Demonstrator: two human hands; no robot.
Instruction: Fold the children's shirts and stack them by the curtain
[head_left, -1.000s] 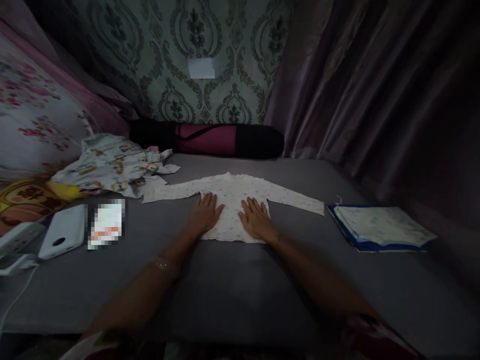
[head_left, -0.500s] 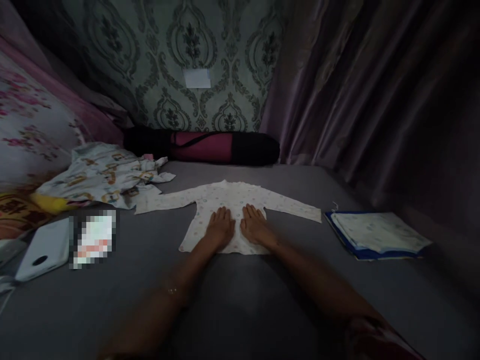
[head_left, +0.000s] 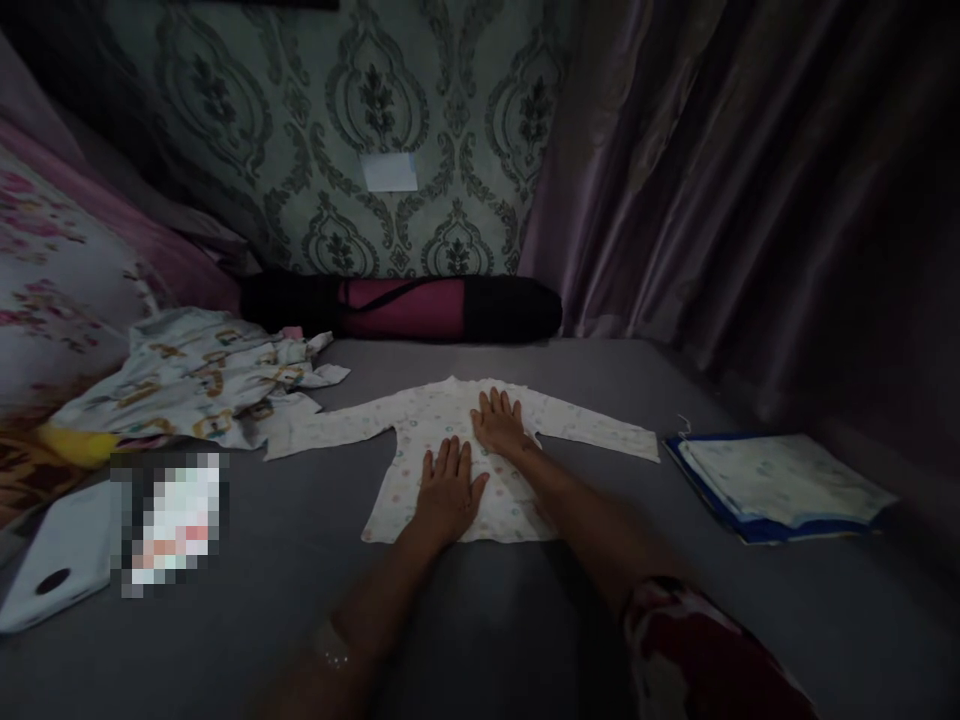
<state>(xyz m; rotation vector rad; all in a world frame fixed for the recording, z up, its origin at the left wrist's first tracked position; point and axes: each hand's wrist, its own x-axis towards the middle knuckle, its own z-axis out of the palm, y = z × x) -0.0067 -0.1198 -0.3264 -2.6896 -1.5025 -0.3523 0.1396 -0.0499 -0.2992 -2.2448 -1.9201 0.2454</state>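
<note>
A small white long-sleeved shirt lies spread on the grey surface, directly ahead of the person and beneath both palms, its collar at the far side and its hem toward the body; its longest line is the span of the two sleeves, running left to right across the front of the person, while the torso runs straight away from them. The right hand is the nearer one to the collar and to the right sleeve, resting high on the chest of the garment, and the left hand lies lower, around the middle of the body and closer to the hem. Both hands are released, palms down and flat on the cloth with fingers extended, clutching nothing; the fingertips point away from the person and the thumbs face inward, with a small gap between the hands. The right forearm slants in from the lower right and passes over the right corner of the hem, and the left forearm comes up from the lower left. The left sleeve ends beside a heap of printed cloth, and the right sleeve stops just short of a folded stack
</note>
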